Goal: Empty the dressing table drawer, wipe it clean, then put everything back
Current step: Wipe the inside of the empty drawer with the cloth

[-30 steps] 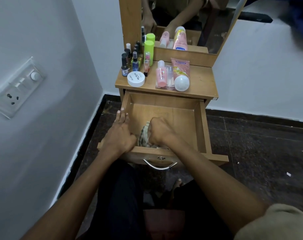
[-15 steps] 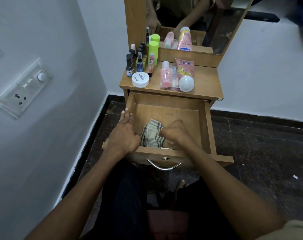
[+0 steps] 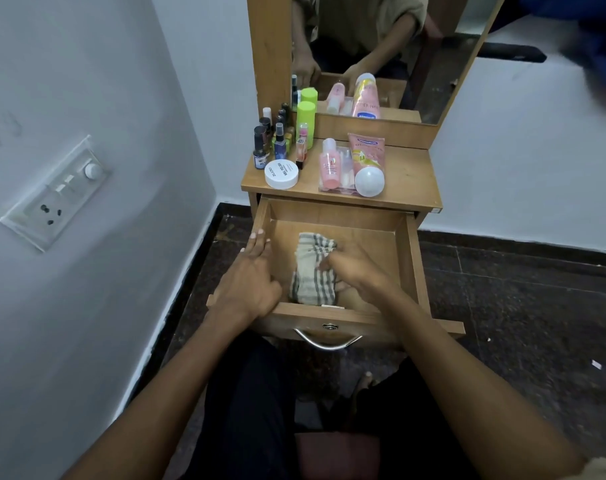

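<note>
The wooden drawer (image 3: 410, 258) of the dressing table is pulled out and holds only a striped cream-and-grey cloth (image 3: 310, 271). My right hand (image 3: 355, 268) presses on the cloth's right side, fingers curled into it. My left hand (image 3: 251, 271) rests on the drawer's left wall and front corner, fingers together, gripping the edge. On the table top (image 3: 409, 181) stand several small bottles (image 3: 275, 143), a green can (image 3: 306, 123), a white round jar (image 3: 281, 174), and a clear tray with a pink bottle (image 3: 329, 166), a pink tube (image 3: 367, 150) and a white ball (image 3: 369, 181).
A mirror (image 3: 381, 46) rises behind the table top. A white wall with a switch panel (image 3: 57, 192) is close on the left. Dark stone floor (image 3: 519, 306) lies to the right. A metal handle (image 3: 329, 342) hangs on the drawer front, above my knees.
My right hand has moved the cloth from the front of the drawer toward the middle, and the cloth now lies more spread out. The left hand stayed on the left wall.
</note>
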